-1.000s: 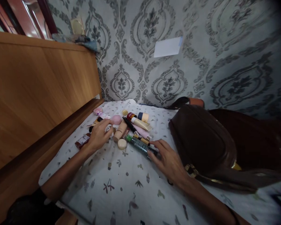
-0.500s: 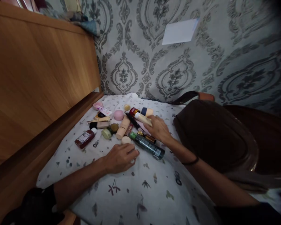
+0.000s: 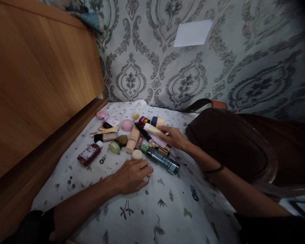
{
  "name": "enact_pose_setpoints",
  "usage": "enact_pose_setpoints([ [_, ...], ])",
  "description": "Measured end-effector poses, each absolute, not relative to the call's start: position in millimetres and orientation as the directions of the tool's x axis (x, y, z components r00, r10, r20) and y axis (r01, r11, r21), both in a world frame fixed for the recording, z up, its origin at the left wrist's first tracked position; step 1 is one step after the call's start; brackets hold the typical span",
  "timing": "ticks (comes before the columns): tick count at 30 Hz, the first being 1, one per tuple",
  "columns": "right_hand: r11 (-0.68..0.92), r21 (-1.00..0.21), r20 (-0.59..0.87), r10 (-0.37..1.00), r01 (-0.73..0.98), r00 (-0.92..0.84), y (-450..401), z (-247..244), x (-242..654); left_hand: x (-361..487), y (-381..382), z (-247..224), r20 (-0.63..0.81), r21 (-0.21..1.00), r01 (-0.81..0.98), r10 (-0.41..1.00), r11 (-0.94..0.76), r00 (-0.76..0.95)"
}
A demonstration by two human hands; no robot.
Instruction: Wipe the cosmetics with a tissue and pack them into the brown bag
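Observation:
My right hand point(image 3: 175, 138) reaches in from the right, thumb and fingers closed round the near end of a pale yellow tube with a white cap point(image 3: 152, 129). Beneath it lie a pink tube point(image 3: 159, 141), a black pen-like item point(image 3: 144, 133) and a gold-and-black tube point(image 3: 159, 149). My left hand point(image 3: 133, 176) rests on the patterned sheet with curled fingers; a small pale bit shows between them, too hidden to name. Just beyond it sit a round cream-coloured item point(image 3: 137, 155) and a dark green bottle with a bright green cap point(image 3: 164, 161).
Left of the pile lie a dark red bottle point(image 3: 90, 154), a green jar point(image 3: 114, 146) and a beige tube point(image 3: 133, 139). A pink round container point(image 3: 127, 125) and red jar point(image 3: 143, 121) sit behind. A brown bag point(image 3: 228, 145) flanks the right, a wooden cabinet point(image 3: 45, 67) the left.
My right hand has shifted slightly with the pale yellow tube, uncovering more of the pink tube and the red jar. My left hand stays by the round item. The view has tilted a little.

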State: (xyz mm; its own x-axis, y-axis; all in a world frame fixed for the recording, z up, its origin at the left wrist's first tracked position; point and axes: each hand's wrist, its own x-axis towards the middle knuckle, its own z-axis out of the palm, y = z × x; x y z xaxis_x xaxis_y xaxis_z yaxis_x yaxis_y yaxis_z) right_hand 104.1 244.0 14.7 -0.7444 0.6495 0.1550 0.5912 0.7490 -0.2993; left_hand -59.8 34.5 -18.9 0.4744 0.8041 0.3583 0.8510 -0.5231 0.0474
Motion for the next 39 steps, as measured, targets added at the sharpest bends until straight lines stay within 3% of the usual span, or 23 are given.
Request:
enact_pose_setpoints([
  [4, 0.766, -0.272, 0.213, 0.638, 0.582, -0.740, 240.5, 13.4, 104.3, -58.7, 33.1, -17.4, 0.330, 0.044, 0.852, 0.813, -0.521, 0.480],
  [9, 0.703, -0.182, 0.239, 0.710, 0.687, -0.663, 237.6, 6.1, 99.0, -60.7, 32.5, -14.0, 0.310, 0.035, 0.835, 0.800, -0.549, 0.513],
  [17, 0.606, -0.194, 0.218, 0.793, 0.772, -0.568, 228.1, 5.4, 97.2, -55.9, 26.4, -14.7, 0.301, 0.039, 0.741, 0.715, -0.671, 0.631],
  [21, 0.708, -0.239, 0.352, 0.701, 0.665, -0.620, 203.2, 7.4, 94.1, -54.8, 22.9, -14.9, 0.311, 0.034, 0.725, 0.696, -0.688, 0.646],
  [25, 0.878, -0.259, 0.327, 0.471, 0.401, -0.819, 169.2, 3.7, 82.4, -57.0, 22.4, -14.3, 0.360, 0.009, 0.715, 0.669, -0.699, 0.650],
  [27, 0.903, -0.224, 0.313, 0.424, 0.367, -0.850, 154.9, 2.8, 76.4, -56.3, 21.2, -13.8, 0.415, -0.003, 0.700, 0.636, -0.714, 0.651],
  [33, 0.915, -0.173, 0.248, 0.399, 0.365, -0.883, 135.3, 10.8, 77.5, -53.6, 20.0, -13.0, 0.584, 0.010, 0.728, 0.595, -0.685, 0.552],
  [39, 0.840, -0.191, 0.272, 0.542, 0.507, -0.795, 125.8, 13.2, 115.6, -53.5, 26.3, -8.8, 0.573, 0.046, 0.741, 0.625, -0.670, 0.530],
])
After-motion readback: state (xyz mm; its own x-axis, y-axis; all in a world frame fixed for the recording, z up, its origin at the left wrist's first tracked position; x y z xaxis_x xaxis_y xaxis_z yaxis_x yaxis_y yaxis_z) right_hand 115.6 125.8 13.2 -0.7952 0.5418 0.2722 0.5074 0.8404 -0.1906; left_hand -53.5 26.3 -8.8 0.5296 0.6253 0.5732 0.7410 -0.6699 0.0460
